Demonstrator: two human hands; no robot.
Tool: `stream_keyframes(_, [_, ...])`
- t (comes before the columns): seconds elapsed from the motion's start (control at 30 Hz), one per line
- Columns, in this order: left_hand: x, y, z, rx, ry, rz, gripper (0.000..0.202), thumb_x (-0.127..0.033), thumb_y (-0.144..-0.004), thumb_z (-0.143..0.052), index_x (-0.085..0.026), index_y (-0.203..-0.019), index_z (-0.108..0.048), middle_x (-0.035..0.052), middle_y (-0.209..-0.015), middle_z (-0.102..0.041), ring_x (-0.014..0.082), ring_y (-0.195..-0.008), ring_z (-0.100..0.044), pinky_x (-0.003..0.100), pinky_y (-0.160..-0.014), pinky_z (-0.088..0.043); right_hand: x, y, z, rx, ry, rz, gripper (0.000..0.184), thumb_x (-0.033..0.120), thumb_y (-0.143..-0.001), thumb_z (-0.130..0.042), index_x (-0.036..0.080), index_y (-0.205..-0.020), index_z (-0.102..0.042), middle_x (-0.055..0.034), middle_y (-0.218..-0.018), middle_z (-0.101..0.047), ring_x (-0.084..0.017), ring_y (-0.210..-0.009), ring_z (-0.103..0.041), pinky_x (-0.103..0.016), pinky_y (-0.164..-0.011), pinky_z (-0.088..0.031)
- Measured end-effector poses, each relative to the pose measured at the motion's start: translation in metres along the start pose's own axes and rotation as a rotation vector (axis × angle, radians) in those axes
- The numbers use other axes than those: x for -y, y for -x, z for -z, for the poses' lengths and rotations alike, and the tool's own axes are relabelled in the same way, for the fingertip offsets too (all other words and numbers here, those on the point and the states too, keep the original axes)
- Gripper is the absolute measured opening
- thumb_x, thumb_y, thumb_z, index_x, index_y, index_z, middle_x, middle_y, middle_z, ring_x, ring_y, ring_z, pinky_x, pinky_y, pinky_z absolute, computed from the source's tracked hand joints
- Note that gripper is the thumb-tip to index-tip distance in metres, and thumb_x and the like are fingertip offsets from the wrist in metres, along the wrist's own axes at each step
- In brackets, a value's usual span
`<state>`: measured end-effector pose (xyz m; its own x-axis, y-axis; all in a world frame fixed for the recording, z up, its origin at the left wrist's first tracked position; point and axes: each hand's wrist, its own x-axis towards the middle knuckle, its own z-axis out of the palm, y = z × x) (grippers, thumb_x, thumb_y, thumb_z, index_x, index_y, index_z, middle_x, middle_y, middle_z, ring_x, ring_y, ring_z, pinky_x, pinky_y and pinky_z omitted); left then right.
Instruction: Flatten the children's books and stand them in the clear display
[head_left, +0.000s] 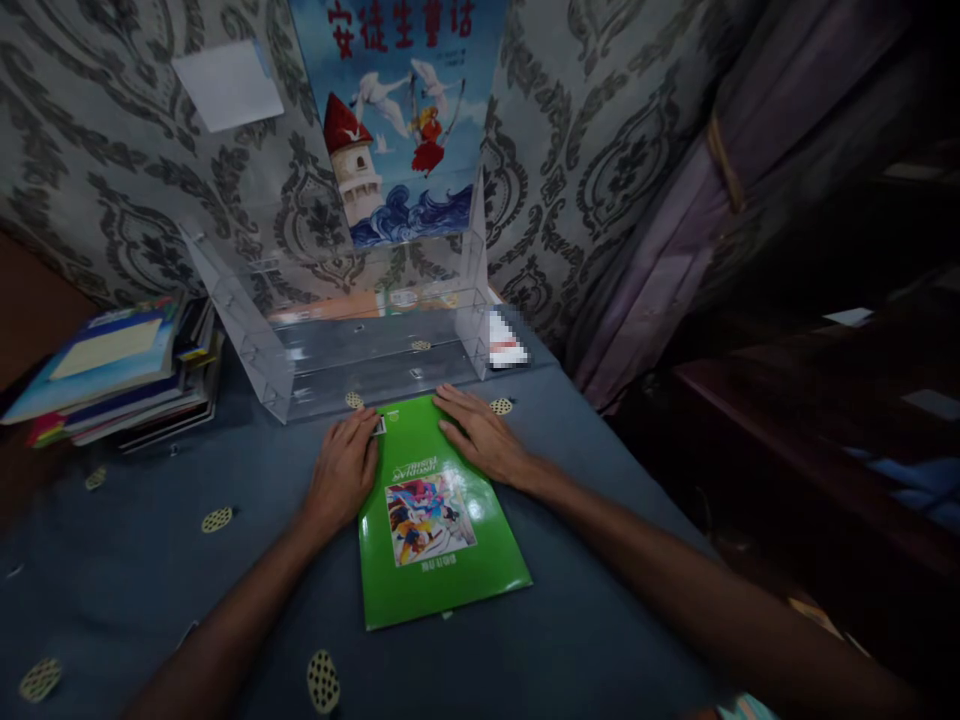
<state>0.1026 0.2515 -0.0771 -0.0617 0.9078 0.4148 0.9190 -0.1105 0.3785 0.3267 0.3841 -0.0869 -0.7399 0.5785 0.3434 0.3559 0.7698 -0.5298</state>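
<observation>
A green book lies on the dark blue cloth, its cover lettering upside down from where I look, with a colourful picture in the middle. My left hand rests along its far left edge, fingers stretched forward and lying flat near the corner. Over the far right edge my right hand is laid, fingers extended and thumb apart on the cover. Neither hand closes around the book. Just beyond its far end stands a clear plastic rack with stepped shelves and two side panels.
Stacked books sit at the left beside the rack. A fairy-tale poster or book cover is upright against the patterned wall, near a white card. A tied curtain hangs on the right past the edge of the cloth-covered table.
</observation>
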Motion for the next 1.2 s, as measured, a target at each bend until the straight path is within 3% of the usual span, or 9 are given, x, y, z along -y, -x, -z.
stream_keyframes(0.2, [-0.002, -0.001, 0.001, 0.034, -0.067, -0.038, 0.039, -0.025, -0.100, -0.038, -0.020, -0.133, -0.058, 0.0135, -0.142, -0.059, 0.0295, -0.136, -0.051, 0.058, -0.115, -0.032, -0.009, -0.004, 0.004, -0.056, -0.177, -0.005, 0.041, 0.035, -0.101, -0.043, 0.021, -0.133, -0.063, -0.0112, -0.143, -0.059, -0.024, -0.137, -0.052, -0.050, -0.117, -0.039])
stream_keyframes(0.37, [-0.008, -0.012, 0.000, 0.153, -0.084, -0.122, 0.043, -0.031, -0.101, -0.040, -0.018, -0.139, -0.055, 0.0152, -0.147, -0.054, 0.0283, -0.140, -0.048, 0.055, -0.118, -0.030, -0.013, -0.011, 0.016, -0.062, -0.408, -0.102, 0.043, 0.042, -0.102, -0.041, 0.023, -0.131, -0.065, -0.0079, -0.136, -0.066, -0.023, -0.126, -0.061, -0.047, -0.111, -0.045])
stream_keyframes(0.67, [-0.034, -0.049, -0.021, 0.272, -0.046, -0.268, 0.044, -0.029, -0.100, -0.044, -0.018, -0.142, -0.052, 0.0151, -0.150, -0.051, 0.0269, -0.143, -0.043, 0.055, -0.118, -0.031, -0.020, -0.018, 0.015, -0.069, -0.797, -0.203, 0.051, 0.058, -0.099, -0.043, 0.024, -0.131, -0.064, -0.0093, -0.134, -0.067, -0.023, -0.128, -0.060, -0.045, -0.106, -0.049])
stream_keyframes(0.87, [-0.038, -0.062, -0.032, 0.274, -0.013, -0.323, 0.043, -0.028, -0.101, -0.044, -0.018, -0.142, -0.052, 0.0153, -0.150, -0.051, 0.0260, -0.142, -0.045, 0.053, -0.117, -0.034, -0.020, -0.019, 0.016, -0.064, -0.854, -0.217, 0.050, 0.058, -0.099, -0.044, 0.023, -0.128, -0.065, -0.0107, -0.133, -0.067, -0.023, -0.127, -0.061, -0.045, -0.108, -0.049])
stream_keyframes(1.2, [-0.039, -0.060, -0.033, 0.259, -0.011, -0.362, 0.042, -0.025, -0.101, -0.041, -0.018, -0.139, -0.055, 0.0144, -0.146, -0.055, 0.0265, -0.141, -0.046, 0.055, -0.118, -0.031, -0.023, -0.018, 0.012, -0.114, -0.808, -0.211, 0.051, 0.060, -0.098, -0.047, 0.022, -0.125, -0.067, -0.0106, -0.131, -0.068, -0.024, -0.125, -0.062, -0.046, -0.107, -0.051])
